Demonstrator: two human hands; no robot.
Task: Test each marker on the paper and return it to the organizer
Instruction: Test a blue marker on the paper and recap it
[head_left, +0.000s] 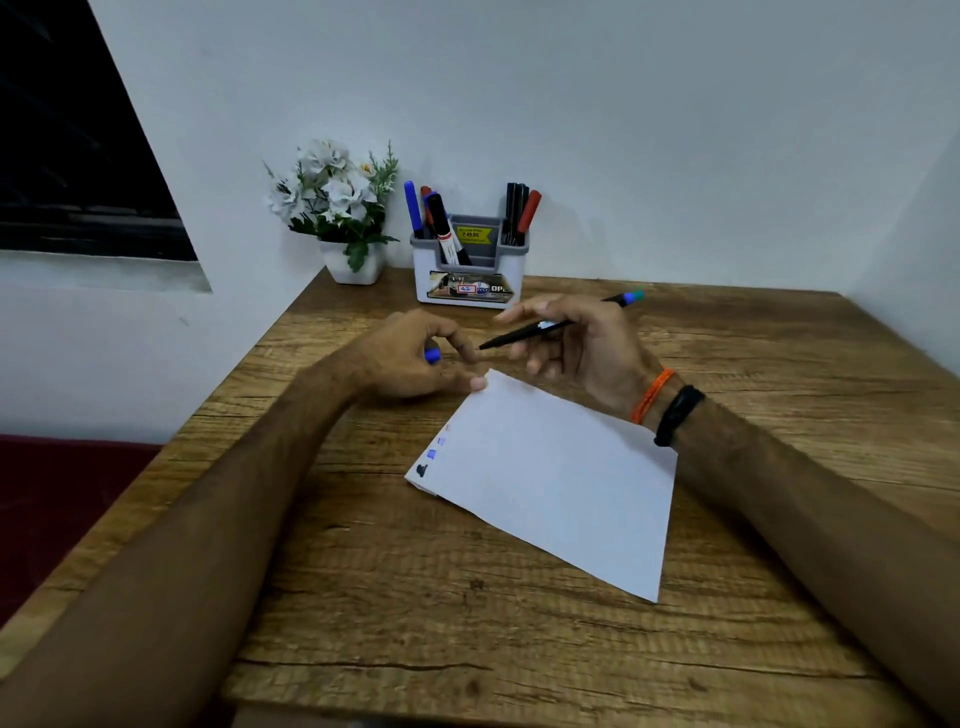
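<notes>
Our right hand pinches a slim black marker near its middle, bare tip pointing toward our left hand, whose fingers are curled around the blue cap. The paper lies just below both hands, its far corner touching the left fingertips, with small test marks along its left edge. The marker looks light and rigid, its smooth barrel likely a bit slippery, so we judge a grip closer to the tip would steady it for writing; the paper is thin and will probably slide unless pressed flat. Beyond our hands stands the organizer with more markers upright in its side slots, near the table's far edge and wall. There is open wood right of the right hand, while the flower pot crowds the organizer's left side.
</notes>
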